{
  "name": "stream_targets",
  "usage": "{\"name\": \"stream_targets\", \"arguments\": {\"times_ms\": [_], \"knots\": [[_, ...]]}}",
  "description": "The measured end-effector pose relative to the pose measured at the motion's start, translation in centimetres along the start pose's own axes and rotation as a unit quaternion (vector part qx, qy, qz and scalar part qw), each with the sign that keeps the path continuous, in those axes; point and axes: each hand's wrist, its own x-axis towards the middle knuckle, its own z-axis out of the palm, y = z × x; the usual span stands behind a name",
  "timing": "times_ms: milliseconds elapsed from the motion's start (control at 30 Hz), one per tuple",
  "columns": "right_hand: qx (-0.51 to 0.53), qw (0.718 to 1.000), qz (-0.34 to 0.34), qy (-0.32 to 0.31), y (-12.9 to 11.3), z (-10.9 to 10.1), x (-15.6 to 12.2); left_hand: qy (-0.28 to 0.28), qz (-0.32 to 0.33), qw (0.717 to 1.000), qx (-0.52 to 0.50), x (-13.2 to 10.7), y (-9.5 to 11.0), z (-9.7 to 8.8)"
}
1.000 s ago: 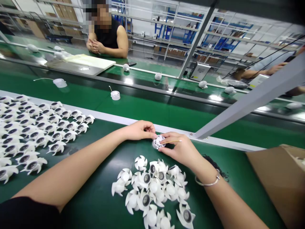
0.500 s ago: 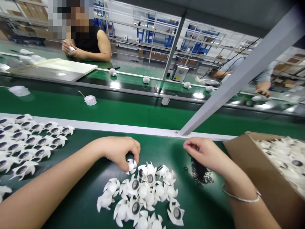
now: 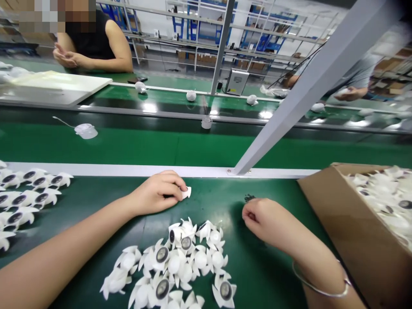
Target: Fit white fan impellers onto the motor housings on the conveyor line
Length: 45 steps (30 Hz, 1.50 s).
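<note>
Currently, left hand (image 3: 154, 193) pinching white impeller (image 3: 186, 192) beyond loose impeller pile (image 3: 180, 257), right hand (image 3: 268, 221) curled closed near black bits (image 3: 249, 198), contents unclear.

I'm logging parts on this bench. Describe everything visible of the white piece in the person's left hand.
The white piece is mostly hidden inside the closed left hand; only one curved blade tip pokes past the fingertips. It looks like moulded plastic, like the fan wheels piled nearby, held low over the green mat.
</note>
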Motion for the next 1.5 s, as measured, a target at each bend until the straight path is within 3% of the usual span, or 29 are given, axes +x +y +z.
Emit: {"name": "stream_targets", "arguments": {"times_ms": [67,133,400,533,600,667,733,867,1000,1100,1267,1500], "knots": [[-0.013,1.0,0.015,-0.015,-0.5,0.0,-0.2,-0.006,0.057,0.998,-0.003,0.1,0.0,-0.1],[-0.028,0.999,0.025,-0.031,-1.0,0.0,-0.3,-0.009,0.075,0.997,-0.022,0.1,0.0,-0.2],[-0.128,0.984,0.11,-0.056,-3.9,0.5,-0.2,-0.001,0.016,0.999,-0.039,-0.2,-0.3,-0.7],[-0.145,0.983,0.113,-0.03,-3.7,1.1,0.1,-0.013,-0.014,0.999,-0.034,-0.3,-0.5,-0.5],[-0.103,0.992,0.074,-0.006,-2.8,1.1,0.4,-0.01,-0.024,0.999,-0.029,-0.3,-0.7,-0.2],[0.004,1.0,0.007,0.022,-1.9,0.8,0.9,-0.004,-0.043,0.999,-0.016,-0.4,-0.9,0.0],[0.133,0.988,-0.056,0.06,-1.6,0.3,1.8,-0.006,-0.066,0.998,-0.005,-0.4,-1.1,0.2],[0.244,0.955,-0.145,0.086,-4.5,-0.2,4.8,-0.007,-0.108,0.993,-0.038,-0.6,-1.3,0.4],[0.226,0.95,-0.212,0.046,-8.6,0.5,8.3,-0.001,-0.127,0.989,-0.081,-0.8,-1.3,0.4],[0.178,0.956,-0.227,0.045,-10.1,1.5,9.7,-0.004,-0.125,0.99,-0.071,-0.9,-1.3,0.3],[0.085,0.961,-0.246,0.091,-9.8,2.2,9.7,-0.014,-0.128,0.989,-0.068,-0.7,-1.5,0.1],[0.023,0.946,-0.3,0.123,-9.3,2.0,9.8,-0.01,-0.126,0.99,-0.062,-0.6,-1.5,0.1]]}}
